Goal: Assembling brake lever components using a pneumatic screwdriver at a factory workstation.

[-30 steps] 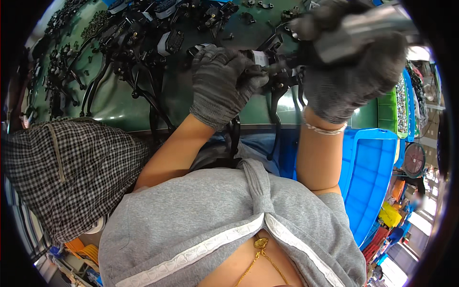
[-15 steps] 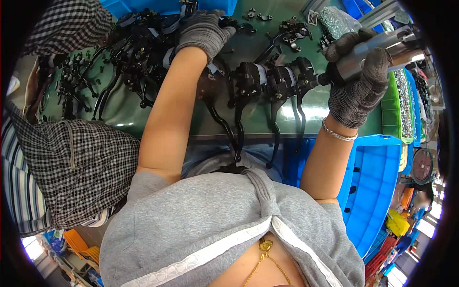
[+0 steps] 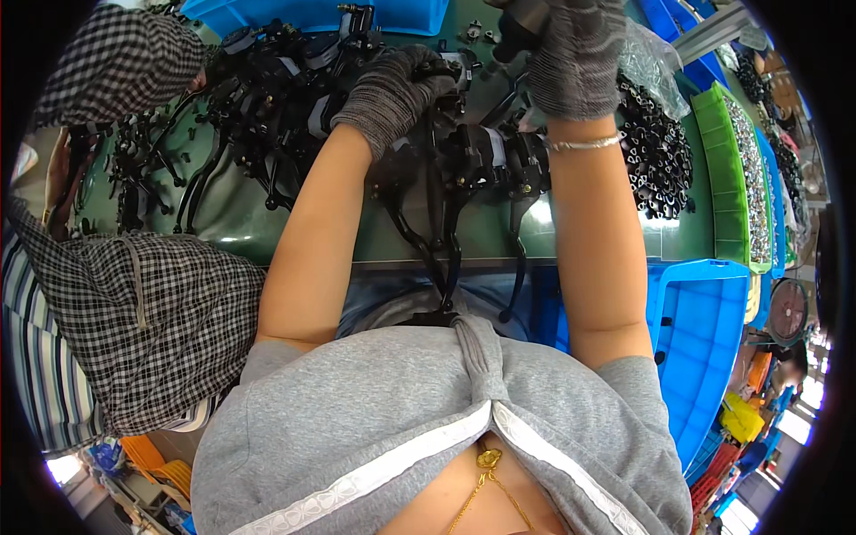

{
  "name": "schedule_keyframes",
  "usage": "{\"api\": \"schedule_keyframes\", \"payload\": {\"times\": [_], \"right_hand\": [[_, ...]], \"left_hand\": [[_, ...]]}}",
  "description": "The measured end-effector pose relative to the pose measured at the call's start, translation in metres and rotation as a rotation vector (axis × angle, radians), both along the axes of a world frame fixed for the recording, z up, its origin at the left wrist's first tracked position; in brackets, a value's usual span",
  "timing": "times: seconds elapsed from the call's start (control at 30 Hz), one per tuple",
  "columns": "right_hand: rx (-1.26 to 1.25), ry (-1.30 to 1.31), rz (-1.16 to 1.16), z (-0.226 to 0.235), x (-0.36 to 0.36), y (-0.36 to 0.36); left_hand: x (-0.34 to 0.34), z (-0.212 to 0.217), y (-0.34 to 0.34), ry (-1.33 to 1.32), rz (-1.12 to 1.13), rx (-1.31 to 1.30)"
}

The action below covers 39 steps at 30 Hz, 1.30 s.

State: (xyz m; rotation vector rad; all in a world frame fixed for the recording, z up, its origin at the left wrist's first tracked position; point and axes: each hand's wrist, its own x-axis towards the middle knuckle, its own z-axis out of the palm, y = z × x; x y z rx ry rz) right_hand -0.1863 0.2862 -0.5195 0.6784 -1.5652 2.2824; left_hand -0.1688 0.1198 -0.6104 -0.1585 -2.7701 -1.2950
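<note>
My left hand [image 3: 389, 93], in a grey knit glove, reaches over the green workbench [image 3: 241, 214] and grips a black lever assembly [image 3: 441, 71] at the far middle. My right hand [image 3: 578, 55], also gloved, is closed around a dark tool or part [image 3: 522, 16] near the top edge; what it is I cannot tell. Below both hands a row of black brake-lever assemblies [image 3: 477, 165] lies at the bench's front edge, their levers hanging over it.
A pile of black lever parts [image 3: 232, 107] covers the bench's left. Small black parts [image 3: 655, 152] lie heaped at right beside a green bin [image 3: 727, 178]. A blue crate [image 3: 704, 330] stands lower right. A person in checked cloth [image 3: 143, 312] sits at left.
My left hand has drawn back from the far left pile toward the middle. My right hand moved left and farther over the bench. The view tilted, showing more of the right-hand bins.
</note>
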Motion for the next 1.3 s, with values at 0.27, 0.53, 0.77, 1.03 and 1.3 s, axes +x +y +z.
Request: {"api": "schedule_keyframes", "payload": {"times": [0.27, 0.53, 0.77, 1.03, 1.3], "right_hand": [[-0.039, -0.040, 0.069, -0.010, -0.014, -0.026], [-0.081, -0.005, 0.001, -0.006, -0.009, -0.029], [-0.057, 0.042, 0.063, -0.004, -0.016, -0.037], [-0.001, 0.011, 0.039, -0.002, -0.017, -0.042], [0.129, -0.051, 0.045, 0.004, -0.028, -0.051]], "left_hand": [[0.000, -0.004, -0.003, -0.058, 0.018, 0.024], [-0.002, -0.005, -0.004, -0.120, 0.030, 0.093], [-0.004, -0.008, -0.003, -0.051, -0.003, 0.032], [0.001, -0.007, -0.001, -0.005, 0.055, -0.030], [-0.009, -0.023, -0.009, -0.053, 0.023, 0.103]]}}
